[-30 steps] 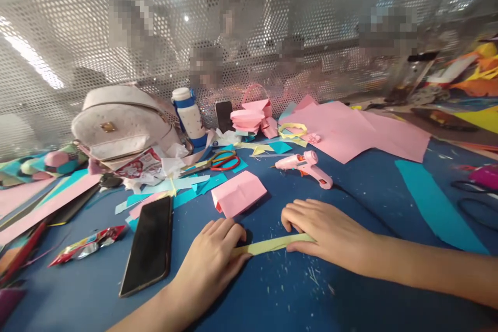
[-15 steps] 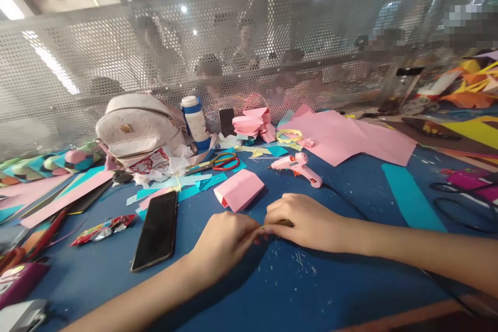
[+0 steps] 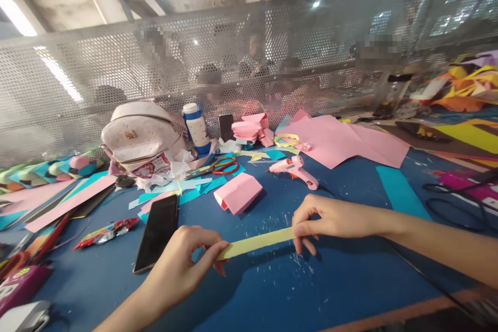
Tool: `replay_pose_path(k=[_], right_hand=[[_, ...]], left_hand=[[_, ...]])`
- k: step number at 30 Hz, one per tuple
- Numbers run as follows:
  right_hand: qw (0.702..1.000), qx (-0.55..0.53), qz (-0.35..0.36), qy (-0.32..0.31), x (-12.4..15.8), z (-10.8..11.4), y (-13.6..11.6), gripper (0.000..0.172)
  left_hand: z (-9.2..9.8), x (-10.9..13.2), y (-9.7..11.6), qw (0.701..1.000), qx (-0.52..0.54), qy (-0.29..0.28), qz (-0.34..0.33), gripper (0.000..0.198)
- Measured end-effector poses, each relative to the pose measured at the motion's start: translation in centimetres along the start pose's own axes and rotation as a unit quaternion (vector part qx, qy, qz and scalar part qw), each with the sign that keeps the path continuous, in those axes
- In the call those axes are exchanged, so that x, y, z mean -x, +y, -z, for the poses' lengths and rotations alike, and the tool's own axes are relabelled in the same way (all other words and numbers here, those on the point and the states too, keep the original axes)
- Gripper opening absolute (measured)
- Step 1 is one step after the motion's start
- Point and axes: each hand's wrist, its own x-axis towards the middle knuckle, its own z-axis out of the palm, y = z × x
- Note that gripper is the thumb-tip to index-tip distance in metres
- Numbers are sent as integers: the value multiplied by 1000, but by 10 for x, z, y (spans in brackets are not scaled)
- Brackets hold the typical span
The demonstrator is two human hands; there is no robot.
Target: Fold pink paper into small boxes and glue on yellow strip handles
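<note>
A narrow yellow paper strip is stretched between my two hands, a little above the blue table. My left hand pinches its left end between thumb and fingers. At the other end, my right hand pinches the strip, the lower fingers loosely curled. Just beyond the strip lies a folded pink paper box, its left end open. Behind my right hand a pink glue gun rests on its side, its nozzle pointing left. A black phone lies flat beside my left hand.
Red-handled scissors, paper scraps, a white backpack and a bottle stand or lie at the back. Large pink sheets spread at back right, a blue strip nearer. A perforated metal screen closes off the far side.
My hands have moved apart, the left toward the lower left and the right to the right. The yellow strip, mostly hidden before, now shows at full stretch between them.
</note>
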Motion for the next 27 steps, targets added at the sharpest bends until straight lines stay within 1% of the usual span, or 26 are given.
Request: replay_pose_path(k=[2,5,8,9,11,13,14,16,18,20,21,23,24,27], right_hand=[[1000,-14,-3,-3,-1,1,6,43],[1000,-3,-9,1,-8,3,13,43],[1000,4,-22,-7,-22,1,17,40],[1000,6,-26,-15,-27,0,17,39],[999,11,-23,-33,-36,-4,15,37],[999,12,-9,-39,-43,-9,12,36],[999,10,-4,-38,-45,-11,9,35],[1000,23,2,-10,-49,-15,5,32],[994,88,13,57,-51,-17,1,26],[975,178,36,130,-53,-17,-2,20],[963,214,52,154,-53,-17,-3,17],[948,250,80,179,-54,-16,-5,13],[946,251,85,188,-54,-16,-6,11],[955,216,54,196,-53,-14,-6,9]], left_hand=[[-2,-3,-10,999,25,9,22,46],[-5,-18,-28,994,75,32,68,48],[-9,-35,-38,985,158,5,72,30],[-10,-39,-37,983,168,-16,67,31],[-13,-43,-31,987,138,-60,53,33],[-18,-44,-21,992,84,-83,31,28],[-21,-43,-17,993,75,-89,28,27],[-27,-44,-10,992,80,-89,31,29],[-33,-47,-7,992,93,-78,35,30],[-38,-52,-6,993,94,-61,29,29],[-39,-54,-6,994,94,-55,24,29],[-41,-57,-6,995,92,-44,15,29],[-41,-58,-6,995,91,-36,11,28],[-40,-57,-6,997,74,-11,6,26]])
